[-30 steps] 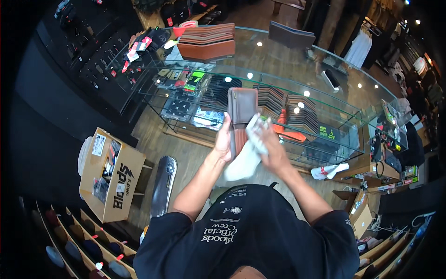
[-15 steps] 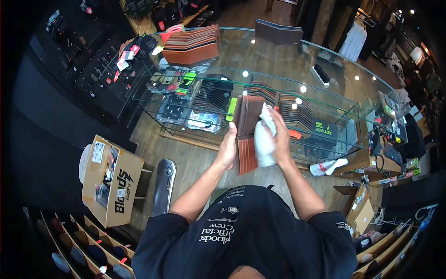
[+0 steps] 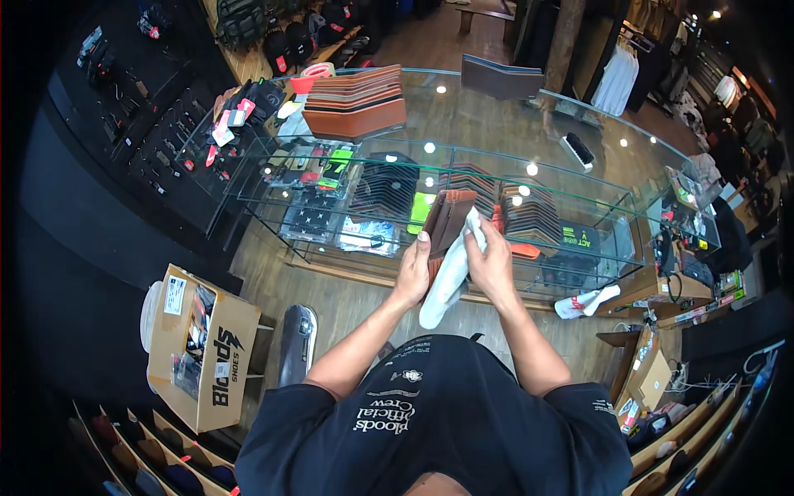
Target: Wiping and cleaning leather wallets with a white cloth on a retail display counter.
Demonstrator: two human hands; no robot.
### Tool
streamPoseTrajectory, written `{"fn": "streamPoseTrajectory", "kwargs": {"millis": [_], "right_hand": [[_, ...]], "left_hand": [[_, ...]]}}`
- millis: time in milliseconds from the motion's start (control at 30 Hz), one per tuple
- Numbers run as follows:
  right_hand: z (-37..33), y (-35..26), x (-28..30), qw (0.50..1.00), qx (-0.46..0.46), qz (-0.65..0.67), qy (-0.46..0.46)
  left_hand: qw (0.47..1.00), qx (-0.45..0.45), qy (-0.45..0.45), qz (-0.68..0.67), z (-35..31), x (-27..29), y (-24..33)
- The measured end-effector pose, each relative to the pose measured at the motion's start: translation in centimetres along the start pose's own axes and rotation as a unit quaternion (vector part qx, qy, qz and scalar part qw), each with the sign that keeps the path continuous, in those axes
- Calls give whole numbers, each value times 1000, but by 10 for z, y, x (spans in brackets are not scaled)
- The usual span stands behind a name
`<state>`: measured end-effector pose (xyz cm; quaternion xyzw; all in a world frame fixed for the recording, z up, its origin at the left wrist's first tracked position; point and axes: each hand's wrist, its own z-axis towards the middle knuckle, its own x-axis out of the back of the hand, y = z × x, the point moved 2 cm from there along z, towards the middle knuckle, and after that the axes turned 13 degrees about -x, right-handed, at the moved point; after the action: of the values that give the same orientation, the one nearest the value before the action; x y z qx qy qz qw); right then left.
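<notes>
My left hand (image 3: 413,271) grips a brown leather wallet (image 3: 449,217) by its left side, thumb on the near face. The wallet is tilted and partly folded, with its card slots partly hidden. A white cloth (image 3: 447,288) is pinched in my right hand (image 3: 494,263) and hangs down across the wallet's lower right part. Whether the cloth presses on the leather there I cannot tell. Both hands are held in front of my chest, on the near side of the glass display counter (image 3: 463,116).
On the counter lie a stack of brown wallets (image 3: 354,116), a dark open wallet (image 3: 501,80) and a black-bristled brush (image 3: 576,152). More wallets (image 3: 529,207) fill the shelf under the glass. A cardboard box (image 3: 240,331) stands at left, a white-and-red bottle (image 3: 579,304) at right.
The wallet has been tilted and folded partway, so its inside shows less. My right hand has lowered slightly, and the cloth now swings left across the wallet's lower part.
</notes>
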<state>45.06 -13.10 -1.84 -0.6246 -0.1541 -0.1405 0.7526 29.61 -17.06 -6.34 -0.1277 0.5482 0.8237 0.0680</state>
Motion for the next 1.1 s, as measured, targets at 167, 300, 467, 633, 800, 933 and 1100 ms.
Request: {"fn": "streamPoseTrajectory", "kwargs": {"millis": [167,300,467,633,800,933,1100], "right_hand": [[-3,-15,-22,1000,1,2,2],[12,3,-42,995,-59,71,-46],[13,-14,-44,993,-54,55,-90],[23,-10,-42,877,-213,324,-283],[17,-46,-66,887,-133,267,-353],[19,-51,-77,912,-103,229,-325],[16,-37,-77,902,-168,265,-296]], "left_hand": [[989,-37,12,144,2,25,8],[988,-35,8,150,6,48,2],[986,-25,-10,162,14,64,13],[992,121,-14,25,16,83,17],[995,94,-16,-27,5,79,-10],[968,141,-40,-205,7,89,2],[976,149,-129,-92,2,98,-11]]}}
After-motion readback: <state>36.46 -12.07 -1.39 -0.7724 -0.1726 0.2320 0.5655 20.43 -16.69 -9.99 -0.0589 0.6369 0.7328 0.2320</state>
